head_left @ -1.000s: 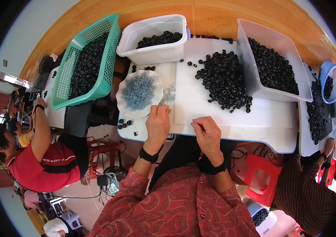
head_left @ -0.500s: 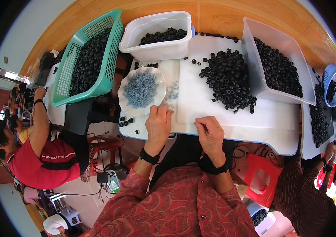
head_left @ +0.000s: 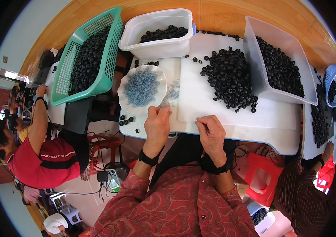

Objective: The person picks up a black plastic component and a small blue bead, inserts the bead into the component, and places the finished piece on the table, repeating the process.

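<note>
My left hand [head_left: 157, 125] is at the table's front edge, just below a scalloped white plate [head_left: 158, 99] heaped with small translucent blue-grey pieces [head_left: 140, 87]. Its fingers are curled together, and whatever they may hold is hidden. More of the small pieces [head_left: 171, 91] lie scattered beside the plate. To the right, my right hand [head_left: 211, 135] has thumb and forefinger pinched at the same edge; anything between the tips is too small to name. Beyond it, a pile of small black ring-like parts [head_left: 229, 77] is spread over a white sheet [head_left: 193, 100].
Black parts fill a green basket [head_left: 108, 75], a white tub [head_left: 164, 51] and a clear bin [head_left: 272, 93]. A blue basket [head_left: 328, 93] stands far right. Co-workers sit on both sides, one in a red shirt [head_left: 43, 166]. A red stool [head_left: 272, 173] stands below the table.
My left hand's fingers have drawn slightly closer together; my right hand is almost unmoved. The left co-worker's hand has shifted a little, and the right co-worker's hand has moved slightly.
</note>
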Available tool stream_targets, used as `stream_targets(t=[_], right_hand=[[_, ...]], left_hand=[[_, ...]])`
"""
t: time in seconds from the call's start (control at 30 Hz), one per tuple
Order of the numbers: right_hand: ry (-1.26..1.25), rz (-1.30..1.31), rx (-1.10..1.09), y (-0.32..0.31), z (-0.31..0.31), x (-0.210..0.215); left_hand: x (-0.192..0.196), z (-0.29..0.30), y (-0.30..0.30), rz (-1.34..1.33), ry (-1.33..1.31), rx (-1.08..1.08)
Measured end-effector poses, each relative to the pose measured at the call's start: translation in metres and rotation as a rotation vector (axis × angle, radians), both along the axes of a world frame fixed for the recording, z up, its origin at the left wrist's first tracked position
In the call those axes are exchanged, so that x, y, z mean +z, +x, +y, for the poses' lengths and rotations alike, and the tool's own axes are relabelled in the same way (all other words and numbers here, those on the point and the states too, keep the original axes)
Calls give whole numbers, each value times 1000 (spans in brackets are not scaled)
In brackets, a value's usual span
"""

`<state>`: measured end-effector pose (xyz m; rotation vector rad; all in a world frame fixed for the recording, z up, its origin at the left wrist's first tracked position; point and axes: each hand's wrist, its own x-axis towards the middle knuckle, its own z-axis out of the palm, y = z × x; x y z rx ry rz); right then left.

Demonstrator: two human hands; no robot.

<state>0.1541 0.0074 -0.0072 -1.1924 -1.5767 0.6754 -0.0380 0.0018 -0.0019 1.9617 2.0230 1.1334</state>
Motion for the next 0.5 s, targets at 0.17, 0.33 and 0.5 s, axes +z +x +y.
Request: stream_targets(t=[0.17, 0.33, 0.5], right_hand=[[9, -1, -8, 1, 0, -1], [5, 8, -6, 1, 0, 0], [-6, 30, 2, 1, 0, 0]], left_hand=[[-1, 8, 3, 176, -69, 28], [-8, 11, 6, 225, -60, 70], [-3, 10, 8, -21, 217, -46]])
